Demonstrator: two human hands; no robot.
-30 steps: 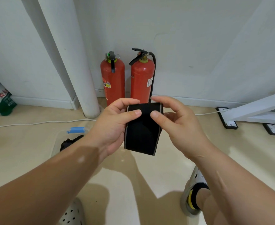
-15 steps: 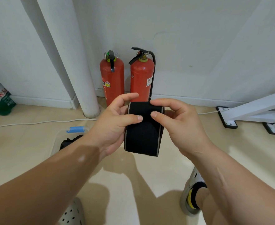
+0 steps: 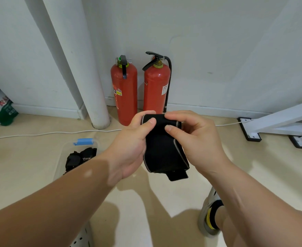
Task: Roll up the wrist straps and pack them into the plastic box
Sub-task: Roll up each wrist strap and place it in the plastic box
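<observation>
Strap [image 3: 161,152] top now curled over more than half a second ago, so the roll is just starting. Left hand [image 3: 130,145] and right hand [image 3: 196,139] both pinch its top. Strap is mid-air, right of box [image 3: 58,157] on floor, not yet packed.

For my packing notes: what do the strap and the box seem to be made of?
Strap: soft matte black fabric, perhaps elastic; it droops and folds, grey edging. Box: clear plastic, it seems; its wall is see-through. Clip: opaque blue, probably plastic.
</observation>
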